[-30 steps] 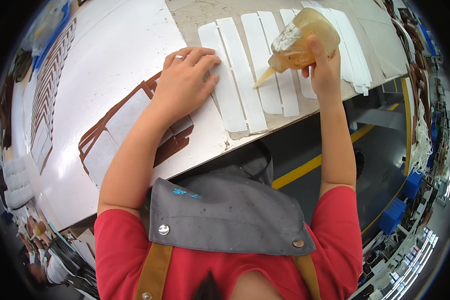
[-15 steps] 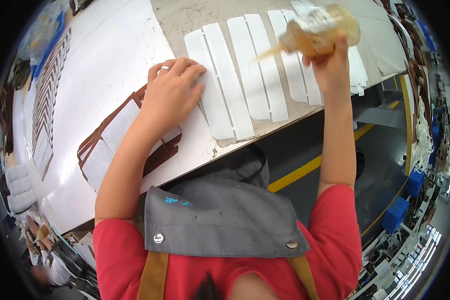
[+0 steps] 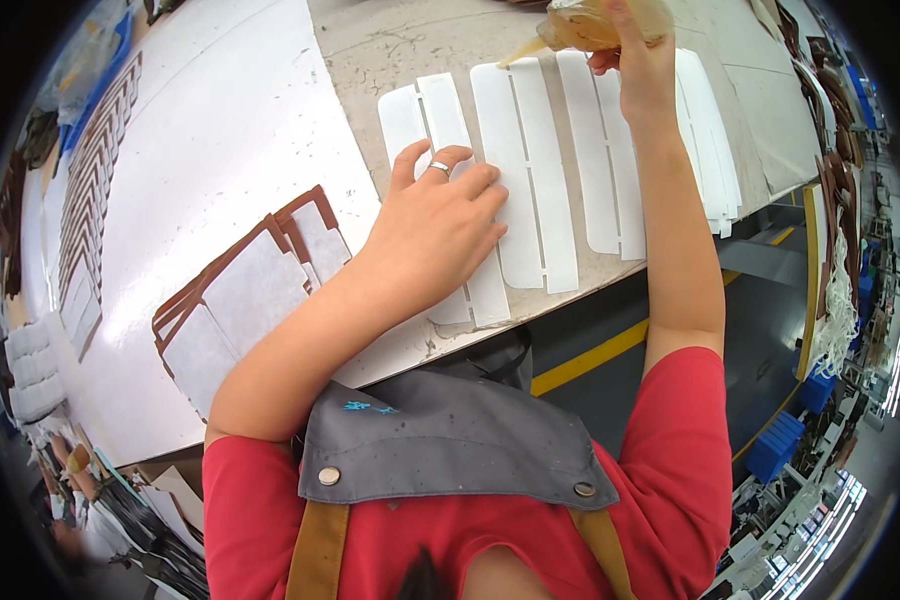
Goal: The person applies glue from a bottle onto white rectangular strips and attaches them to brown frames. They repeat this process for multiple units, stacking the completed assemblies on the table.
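Observation:
My left hand (image 3: pixel 442 222) lies palm down with its fingers spread over a split white panel (image 3: pixel 402 118), covering its middle; a ring is on one finger. At the far edge, my right hand (image 3: pixel 642 65) grips a clear squeeze bottle (image 3: pixel 582 28) of amber liquid, held tilted on its side. Its long yellowish nozzle points left and down to the top end of a second white panel (image 3: pixel 498 130). Whether the tip touches cannot be made out. Beyond it, towards the right, lie another white panel (image 3: pixel 592 170) and a fanned stack of white strips (image 3: pixel 705 150).
Brown-edged pieces with white backing (image 3: pixel 255 280) lie left of my left forearm. A long overlapping row of brown-edged pieces (image 3: pixel 95 160) runs along the far left of the white table (image 3: pixel 240 110). Blue crates (image 3: pixel 775 445) stand on the floor at right.
My left hand has moved right and nearer, from the first panel's left edge onto the panel. My right hand has carried the bottle farther away, bringing its nozzle to the second panel's top.

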A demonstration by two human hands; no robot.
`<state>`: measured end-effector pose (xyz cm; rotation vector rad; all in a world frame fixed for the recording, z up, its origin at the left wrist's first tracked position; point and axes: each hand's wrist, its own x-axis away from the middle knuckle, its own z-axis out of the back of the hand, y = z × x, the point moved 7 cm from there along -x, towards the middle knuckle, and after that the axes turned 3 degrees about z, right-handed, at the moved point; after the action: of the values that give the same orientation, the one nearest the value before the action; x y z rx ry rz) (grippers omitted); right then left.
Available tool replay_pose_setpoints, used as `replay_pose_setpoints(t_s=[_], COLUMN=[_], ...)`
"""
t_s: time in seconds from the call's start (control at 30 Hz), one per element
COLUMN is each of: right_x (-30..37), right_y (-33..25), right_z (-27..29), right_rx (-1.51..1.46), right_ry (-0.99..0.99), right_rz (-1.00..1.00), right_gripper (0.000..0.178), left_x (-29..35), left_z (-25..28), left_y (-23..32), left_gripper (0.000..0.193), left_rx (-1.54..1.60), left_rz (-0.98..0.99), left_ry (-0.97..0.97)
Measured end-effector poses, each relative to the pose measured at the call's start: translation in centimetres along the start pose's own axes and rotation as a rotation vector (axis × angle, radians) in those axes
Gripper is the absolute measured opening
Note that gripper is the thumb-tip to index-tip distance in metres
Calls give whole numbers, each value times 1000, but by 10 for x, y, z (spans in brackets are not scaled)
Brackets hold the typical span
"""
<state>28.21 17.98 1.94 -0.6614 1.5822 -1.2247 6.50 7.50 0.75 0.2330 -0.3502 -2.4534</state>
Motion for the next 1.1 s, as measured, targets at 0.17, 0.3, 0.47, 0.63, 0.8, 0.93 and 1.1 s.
replay_pose_setpoints(t_s=[0.17, 0.3, 0.47, 0.63, 0.8, 0.93, 1.1], right_x=[13, 41, 78, 111, 133, 93, 26], right_y=[8, -3, -16, -32, -29, -35, -23], right_z=[16, 26, 35, 36, 45, 50, 27], right_rx=[11, 63, 89, 5, -141, -200, -57], right_ry=[1, -34, -66, -107, -53, 95, 174], right_rz=[-54, -110, -164, -227, -277, -129, -35], right_gripper=[35, 45, 49, 54, 54, 51, 35], left_x=[0, 0, -1, -1, -1, -2, -1], left_z=[-1, -1, 0, 0, 0, 0, -3], left_y=[1, 2, 2, 2, 2, 3, 0], left_gripper=[21, 20, 18, 16, 16, 16, 15], left_rx=[-5, -36, -16, -19, -21, -17, -23], left_rz=[7, 6, -13, -22, -22, -28, -16], left_ry=[35, 53, 86, 101, 97, 92, 108])
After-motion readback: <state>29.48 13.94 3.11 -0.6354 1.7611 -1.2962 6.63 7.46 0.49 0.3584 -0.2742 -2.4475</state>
